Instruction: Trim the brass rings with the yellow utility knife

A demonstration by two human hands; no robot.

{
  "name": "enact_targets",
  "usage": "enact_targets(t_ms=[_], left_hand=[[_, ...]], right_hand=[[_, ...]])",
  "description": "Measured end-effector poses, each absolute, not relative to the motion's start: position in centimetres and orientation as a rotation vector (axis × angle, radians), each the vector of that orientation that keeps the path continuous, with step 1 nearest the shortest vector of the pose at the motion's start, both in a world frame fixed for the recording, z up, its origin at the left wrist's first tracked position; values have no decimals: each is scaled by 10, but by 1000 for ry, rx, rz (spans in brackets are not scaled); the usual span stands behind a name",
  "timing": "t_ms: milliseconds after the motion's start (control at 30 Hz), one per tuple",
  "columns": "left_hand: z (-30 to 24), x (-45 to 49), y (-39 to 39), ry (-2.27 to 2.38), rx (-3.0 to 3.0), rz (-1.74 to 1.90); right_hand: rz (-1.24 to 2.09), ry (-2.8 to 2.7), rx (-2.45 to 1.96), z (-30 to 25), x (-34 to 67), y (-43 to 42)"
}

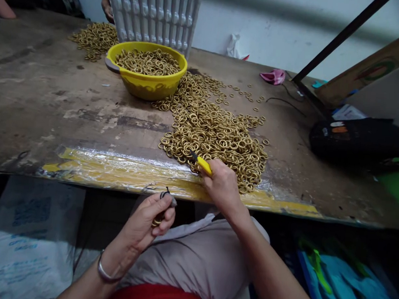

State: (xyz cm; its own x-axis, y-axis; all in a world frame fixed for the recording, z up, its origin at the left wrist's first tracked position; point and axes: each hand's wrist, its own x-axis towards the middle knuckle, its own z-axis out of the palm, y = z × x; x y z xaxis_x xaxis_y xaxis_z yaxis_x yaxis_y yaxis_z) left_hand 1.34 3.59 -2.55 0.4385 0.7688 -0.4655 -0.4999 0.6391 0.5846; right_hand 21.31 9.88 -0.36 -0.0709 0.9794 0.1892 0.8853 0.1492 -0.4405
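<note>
In my right hand is a yellow-handled tool with a dark, narrow tip, which looks like a craft knife. Its tip points up and left over the near edge of a heap of brass rings. My left hand is closed in front of the table edge, above my lap. Brass rings show between its curled fingers. A black cord and a small greyish piece stick out by the thumb and index finger; what the grey piece is, I cannot tell.
A yellow basin full of brass rings stands behind the heap. Another ring pile lies at the back left, near a person's hand. Yellow tape covers the table's front edge. A black bag lies right.
</note>
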Motion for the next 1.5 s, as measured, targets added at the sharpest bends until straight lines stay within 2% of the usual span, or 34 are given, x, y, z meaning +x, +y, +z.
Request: enact_targets(t_ms=[200, 267, 500, 700, 800, 933, 1033, 1300, 1433, 1500], left_hand=[[-17, 20, 44, 836, 456, 897], [-14, 20, 44, 808, 483, 928], [-10, 23, 42, 743, 523, 963], [-10, 21, 34, 799, 507, 974], [-6, 19, 31, 793, 502, 984], [-3, 15, 27, 802, 511, 962], [-4, 14, 27, 830, 512, 985], [-5, 9, 26, 932, 732, 935], [6, 4, 20, 898, 855, 812], [8, 7, 18, 845, 807, 775]], right_hand=[[1361, -1239, -1383, 5, 202, 94], [1585, -1043, -1245, 5, 193, 84], [1658, -778, -1166, -7, 166, 47], [1645, -875, -1199, -6, 158, 33], [1462, -1171, -1271, 0, 163, 31], [832, -1854, -1363, 8, 178, 27], [555, -2175, -1475, 11, 188, 21], [284, -2432, -1692, 6, 194, 26], [136, -2344, -2004, -6, 217, 42], [115, -2291, -2019, -10, 223, 50]])
